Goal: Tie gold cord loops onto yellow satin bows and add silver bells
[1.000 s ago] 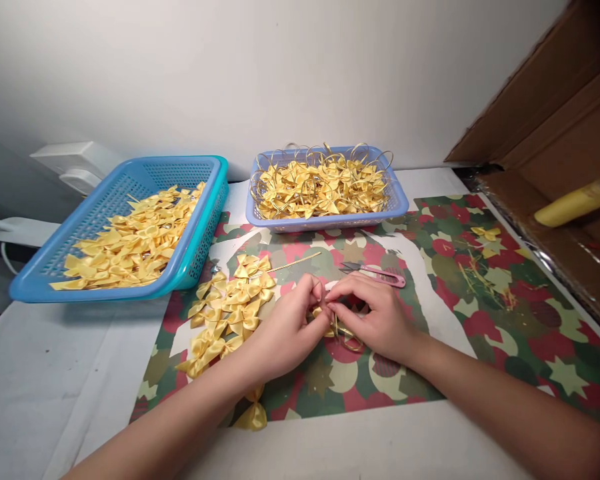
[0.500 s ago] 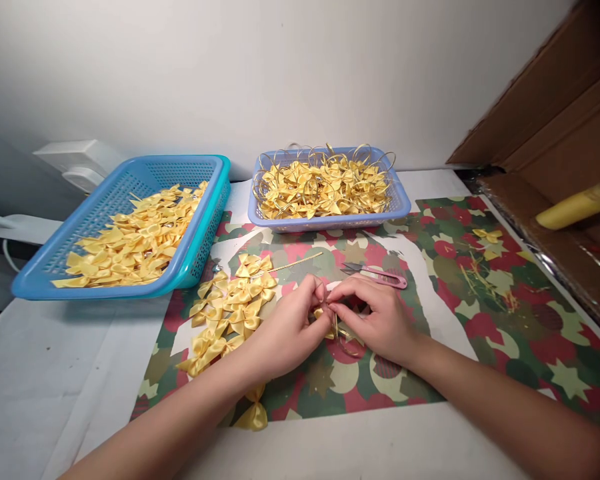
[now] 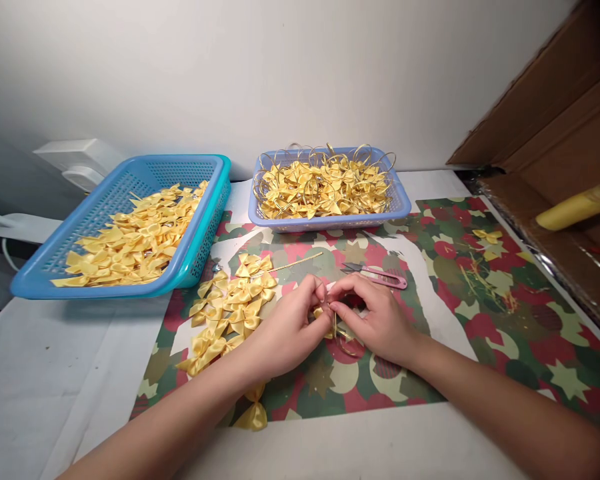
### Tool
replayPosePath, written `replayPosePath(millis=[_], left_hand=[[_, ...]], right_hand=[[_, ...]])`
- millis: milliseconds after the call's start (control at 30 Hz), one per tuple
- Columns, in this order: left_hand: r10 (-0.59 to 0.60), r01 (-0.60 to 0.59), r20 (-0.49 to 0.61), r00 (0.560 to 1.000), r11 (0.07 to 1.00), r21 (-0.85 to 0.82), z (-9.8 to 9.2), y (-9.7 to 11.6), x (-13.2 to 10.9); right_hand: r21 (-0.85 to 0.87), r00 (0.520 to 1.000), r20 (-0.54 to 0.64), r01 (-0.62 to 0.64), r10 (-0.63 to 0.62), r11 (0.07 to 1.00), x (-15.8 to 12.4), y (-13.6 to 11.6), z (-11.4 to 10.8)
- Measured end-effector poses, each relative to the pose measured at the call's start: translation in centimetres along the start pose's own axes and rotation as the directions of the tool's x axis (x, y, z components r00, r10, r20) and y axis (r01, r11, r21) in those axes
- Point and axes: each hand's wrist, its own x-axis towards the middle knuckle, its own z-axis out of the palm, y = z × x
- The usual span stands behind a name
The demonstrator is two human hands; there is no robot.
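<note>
My left hand [image 3: 300,323] and my right hand [image 3: 373,317] meet over the patterned sheet [image 3: 325,393], fingertips pinched close together. Between them is a yellow satin bow, mostly hidden by the fingers, with a gold cord [image 3: 336,327] that hangs down in a loop below my right fingertips. My left thumb and fingers are closed at the bow; my right thumb and forefinger pinch the cord. Left of my left hand lies a pile of yellow bows [image 3: 240,303]. Just beyond my right hand rest pink thread snips [image 3: 377,275].
A blue basket [image 3: 35,287] of yellow bows stands at the left. Against the wall a lavender basket [image 3: 330,221] holds bows with gold loops. Cord scraps [image 3: 490,283] and a single bow [image 3: 487,235] lie at the right, near a cardboard box [image 3: 555,120].
Both hands stay at the same spot. My right fingertips have shifted very slightly, and the hanging cord has moved a little with them.
</note>
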Motion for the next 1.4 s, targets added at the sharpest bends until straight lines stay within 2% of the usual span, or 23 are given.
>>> replayPosePath(millis=[133, 300, 467, 567, 1000, 1167, 1300, 1400], left_hand=[[0.005, -0.006, -0.011, 1.000, 1.000, -0.021, 0.02, 0.04, 0.01], [0.010, -0.005, -0.094, 0.995, 0.998, 0.055, 0.02, 0.30, 0.04], [-0.024, 0.021, -0.124, 0.992, 0.999, -0.025, 0.20, 0.46, 0.17], [-0.045, 0.044, -0.139, 0.989, 0.999, -0.009, 0.27, 0.52, 0.24], [0.011, 0.005, -0.163, 0.986, 0.995, 0.097, 0.40, 0.33, 0.20], [-0.004, 0.022, -0.160, 0.987, 0.994, 0.109, 0.41, 0.29, 0.10], [-0.022, 0.035, -0.148, 0.989, 0.996, 0.087, 0.30, 0.42, 0.06], [-0.038, 0.039, -0.136, 0.990, 0.999, 0.001, 0.19, 0.54, 0.08]], right_hand=[[0.009, 1.000, -0.012, 0.001, -0.001, 1.000, -0.12, -0.10, 0.01], [-0.012, 0.999, -0.036, 0.008, -0.009, 1.000, -0.21, 0.04, 0.05], [-0.052, 0.998, -0.047, 0.026, -0.029, 0.998, -0.34, 0.25, 0.13], [-0.058, 0.998, -0.048, 0.034, -0.037, 0.998, -0.39, 0.28, 0.18], [-0.064, 0.999, 0.007, 0.054, -0.054, 0.996, -0.40, 0.22, 0.15], [-0.048, 0.999, 0.023, 0.040, -0.039, 0.998, -0.26, 0.16, 0.06], [0.001, 1.000, -0.024, -0.013, 0.013, 1.000, -0.23, 0.06, -0.08], [-0.001, 0.997, -0.072, -0.038, 0.038, 0.999, -0.19, -0.15, -0.25]])
